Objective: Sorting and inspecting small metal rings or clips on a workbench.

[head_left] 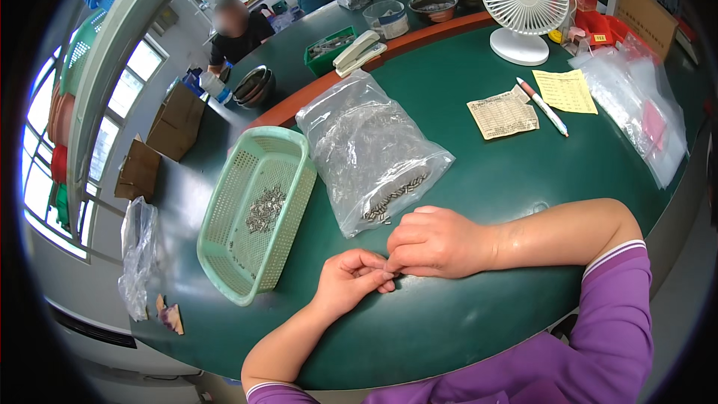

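Observation:
My left hand [354,278] and my right hand [437,243] meet over the green tabletop, fingertips pinched together. Whatever lies between the fingers is too small and too covered to make out. Just beyond my right hand lies a clear plastic bag [366,135], with small metal pins [396,198] gathered at its near end. A few pins sit at the bag's edge close to my right knuckles. Left of the bag, a pale green perforated basket [213,254] holds a loose heap of small metal pieces [266,208].
A white fan [523,0] stands at the back right. Nearer are paper slips [502,114], a pen [542,107] and clear bags [636,105]. A stapler [360,52] rests by the brown ledge. Crumpled plastic [138,254] lies at the left edge. Another person [239,34] sits at the far left.

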Tool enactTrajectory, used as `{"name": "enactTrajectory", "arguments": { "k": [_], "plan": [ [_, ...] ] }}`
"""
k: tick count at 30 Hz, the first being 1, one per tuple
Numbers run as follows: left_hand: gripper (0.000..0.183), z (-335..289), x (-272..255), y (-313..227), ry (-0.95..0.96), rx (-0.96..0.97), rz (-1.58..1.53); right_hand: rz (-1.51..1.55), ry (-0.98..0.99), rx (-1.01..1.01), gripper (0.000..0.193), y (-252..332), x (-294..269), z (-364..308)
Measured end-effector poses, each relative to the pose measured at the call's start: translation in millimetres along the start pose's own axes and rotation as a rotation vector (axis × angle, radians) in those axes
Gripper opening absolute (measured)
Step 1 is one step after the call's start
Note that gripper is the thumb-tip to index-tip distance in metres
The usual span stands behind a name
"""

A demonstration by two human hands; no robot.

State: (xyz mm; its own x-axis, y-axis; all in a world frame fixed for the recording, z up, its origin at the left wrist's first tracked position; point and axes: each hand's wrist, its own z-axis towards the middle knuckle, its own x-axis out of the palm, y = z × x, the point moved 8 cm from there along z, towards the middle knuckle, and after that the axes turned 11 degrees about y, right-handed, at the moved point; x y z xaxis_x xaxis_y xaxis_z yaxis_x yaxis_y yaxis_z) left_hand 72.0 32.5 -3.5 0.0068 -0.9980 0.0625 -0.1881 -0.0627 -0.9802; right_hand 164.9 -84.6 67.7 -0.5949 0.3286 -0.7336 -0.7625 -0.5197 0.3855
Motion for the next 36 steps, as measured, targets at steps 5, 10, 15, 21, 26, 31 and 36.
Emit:
{"name": "enactTrajectory", "arguments": {
  "k": [5,10,15,21,26,31,36],
  "plan": [
    [0.010,0.1,1.4,-0.5,0.015,-0.031,-0.031,-0.007,0.023,0.030,0.013,-1.1,1.0,-0.1],
    [0.016,1.2,3.6,0.5,0.113,0.101,-0.160,0.253,-0.039,0.247,0.011,-27.1,8.6,-1.3],
    [0.014,4.3,5.8,-3.8,0.117,0.088,-0.026,0.609,-0.008,0.423,0.011,-40.8,20.3,-7.7],
    [0.014,3.1,7.1,-5.7,0.122,0.064,-0.026,0.670,0.018,0.388,0.015,-40.2,23.6,-5.0],
    [0.016,1.9,11.5,-3.7,0.163,0.049,-0.066,0.650,0.022,0.364,0.015,-39.3,23.7,-4.3],
    [0.017,1.7,13.7,-3.3,0.172,0.037,-0.084,0.611,0.020,0.368,0.012,-36.7,21.9,-5.3],
    [0.014,-0.4,9.8,3.4,0.120,-0.036,-0.082,0.254,0.033,0.126,0.011,-17.8,15.1,0.1]
  ]
}}
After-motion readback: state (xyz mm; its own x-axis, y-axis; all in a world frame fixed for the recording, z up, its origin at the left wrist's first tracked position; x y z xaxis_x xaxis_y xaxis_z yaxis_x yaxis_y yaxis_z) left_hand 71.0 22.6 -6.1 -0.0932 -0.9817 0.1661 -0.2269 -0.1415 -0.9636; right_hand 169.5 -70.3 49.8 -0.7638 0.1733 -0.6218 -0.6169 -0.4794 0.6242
